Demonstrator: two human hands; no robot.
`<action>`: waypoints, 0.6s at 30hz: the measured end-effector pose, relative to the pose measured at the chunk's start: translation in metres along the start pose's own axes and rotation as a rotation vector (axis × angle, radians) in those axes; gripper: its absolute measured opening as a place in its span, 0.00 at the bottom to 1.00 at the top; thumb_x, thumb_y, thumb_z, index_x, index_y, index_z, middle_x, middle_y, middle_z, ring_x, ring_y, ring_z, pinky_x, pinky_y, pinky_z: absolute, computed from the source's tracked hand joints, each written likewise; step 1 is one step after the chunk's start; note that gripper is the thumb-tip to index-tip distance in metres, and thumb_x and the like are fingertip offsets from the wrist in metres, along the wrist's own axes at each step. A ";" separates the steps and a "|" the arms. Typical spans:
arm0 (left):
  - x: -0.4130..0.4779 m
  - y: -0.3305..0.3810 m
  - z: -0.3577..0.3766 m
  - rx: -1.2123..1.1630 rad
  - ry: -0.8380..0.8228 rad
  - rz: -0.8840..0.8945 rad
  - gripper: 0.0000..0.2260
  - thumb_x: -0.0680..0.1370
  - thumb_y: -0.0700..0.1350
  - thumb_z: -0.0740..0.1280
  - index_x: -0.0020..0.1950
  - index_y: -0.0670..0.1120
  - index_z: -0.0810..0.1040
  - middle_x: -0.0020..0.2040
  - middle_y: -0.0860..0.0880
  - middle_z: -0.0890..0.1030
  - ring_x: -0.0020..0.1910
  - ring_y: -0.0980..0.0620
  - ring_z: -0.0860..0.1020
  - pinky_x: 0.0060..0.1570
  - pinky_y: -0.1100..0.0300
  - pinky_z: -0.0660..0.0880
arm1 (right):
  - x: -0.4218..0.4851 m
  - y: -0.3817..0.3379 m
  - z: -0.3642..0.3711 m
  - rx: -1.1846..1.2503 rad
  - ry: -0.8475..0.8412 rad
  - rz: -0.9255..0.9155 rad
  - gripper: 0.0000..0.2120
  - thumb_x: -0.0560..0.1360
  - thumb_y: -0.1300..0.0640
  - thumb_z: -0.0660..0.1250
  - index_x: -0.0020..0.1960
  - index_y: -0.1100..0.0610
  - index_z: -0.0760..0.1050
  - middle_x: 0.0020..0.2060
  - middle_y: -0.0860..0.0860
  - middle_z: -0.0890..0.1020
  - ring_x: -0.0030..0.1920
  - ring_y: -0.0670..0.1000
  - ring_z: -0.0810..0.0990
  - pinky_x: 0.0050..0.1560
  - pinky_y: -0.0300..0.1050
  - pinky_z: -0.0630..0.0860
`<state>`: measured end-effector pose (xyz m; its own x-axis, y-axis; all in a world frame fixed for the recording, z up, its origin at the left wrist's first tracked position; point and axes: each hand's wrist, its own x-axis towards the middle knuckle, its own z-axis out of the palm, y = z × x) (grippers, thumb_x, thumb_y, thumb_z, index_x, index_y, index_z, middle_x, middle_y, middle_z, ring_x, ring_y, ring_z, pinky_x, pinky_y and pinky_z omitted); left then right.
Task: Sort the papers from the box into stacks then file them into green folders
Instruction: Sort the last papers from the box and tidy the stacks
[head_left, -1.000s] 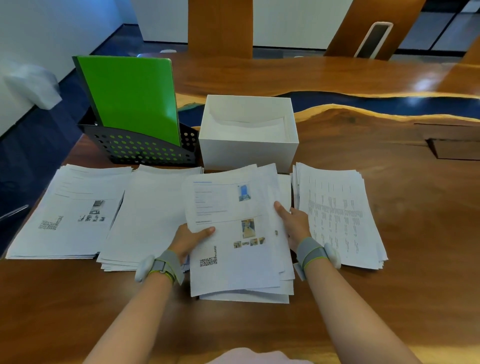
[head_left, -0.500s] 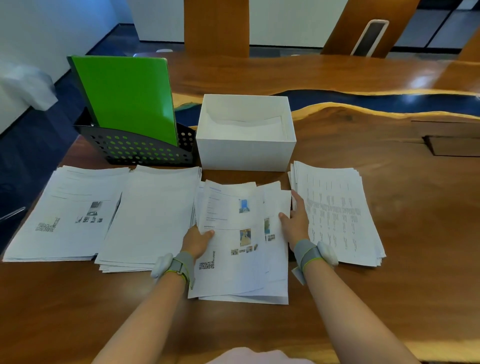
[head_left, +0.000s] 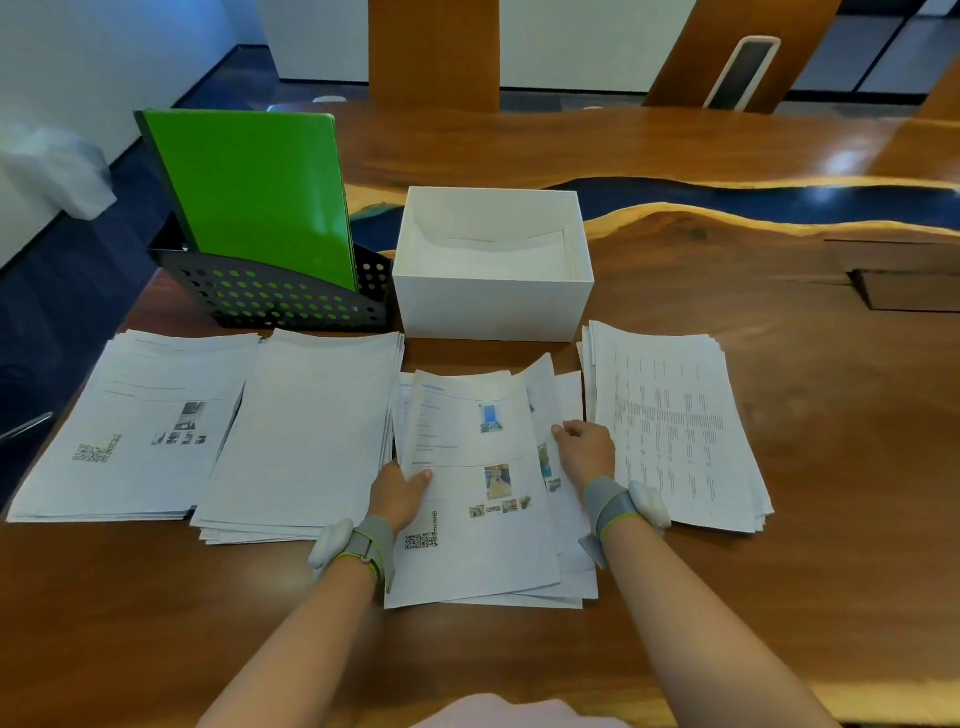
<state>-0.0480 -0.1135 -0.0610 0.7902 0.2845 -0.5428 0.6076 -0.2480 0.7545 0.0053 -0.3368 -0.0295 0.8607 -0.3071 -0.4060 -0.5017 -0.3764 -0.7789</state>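
Four paper stacks lie in a row on the wooden table (head_left: 831, 467). The loose third stack (head_left: 478, 551) has colour photos and a QR code on its top sheet. My left hand (head_left: 397, 493) grips its left edge, thumb on top. At its right edge my right hand (head_left: 584, 449) holds on with curled fingers. Behind the row is the white box (head_left: 493, 306), with what looks like a sheet inside. The green folders (head_left: 249, 197) stand upright in a black perforated holder (head_left: 270, 301) at the back left.
A stack with grey pictures (head_left: 130, 415) lies far left, a plain text stack (head_left: 306, 431) beside it, and a stack of tables (head_left: 675, 426) on the right. A recessed panel (head_left: 904, 291) is set in the table at the far right.
The third stack, held slightly raised and fanned a second ago, has come down onto the table. Both hands have closed in on its sides, and my right hand's fingers have curled.
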 end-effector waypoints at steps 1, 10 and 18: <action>0.000 0.000 0.000 -0.012 -0.002 -0.003 0.16 0.79 0.43 0.64 0.66 0.40 0.74 0.61 0.42 0.78 0.59 0.42 0.76 0.58 0.53 0.74 | 0.000 0.001 0.000 0.035 0.018 0.015 0.09 0.77 0.59 0.65 0.42 0.64 0.80 0.38 0.55 0.79 0.43 0.57 0.77 0.49 0.46 0.71; -0.002 0.000 0.005 -0.352 -0.079 -0.097 0.09 0.78 0.43 0.66 0.57 0.44 0.78 0.56 0.40 0.81 0.54 0.39 0.80 0.57 0.40 0.76 | 0.000 -0.004 -0.012 0.473 -0.011 0.191 0.20 0.65 0.58 0.79 0.31 0.57 0.66 0.31 0.52 0.72 0.33 0.51 0.69 0.34 0.39 0.70; -0.002 0.002 0.003 -0.244 -0.043 0.014 0.16 0.77 0.41 0.68 0.64 0.43 0.74 0.59 0.43 0.79 0.56 0.41 0.78 0.59 0.42 0.75 | 0.002 0.002 -0.010 0.413 0.048 0.132 0.26 0.66 0.56 0.78 0.28 0.54 0.59 0.27 0.51 0.64 0.31 0.50 0.62 0.35 0.42 0.63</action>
<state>-0.0484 -0.1177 -0.0593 0.8042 0.2413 -0.5432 0.5636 -0.0192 0.8258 0.0053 -0.3472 -0.0271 0.7818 -0.3732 -0.4994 -0.5216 0.0473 -0.8519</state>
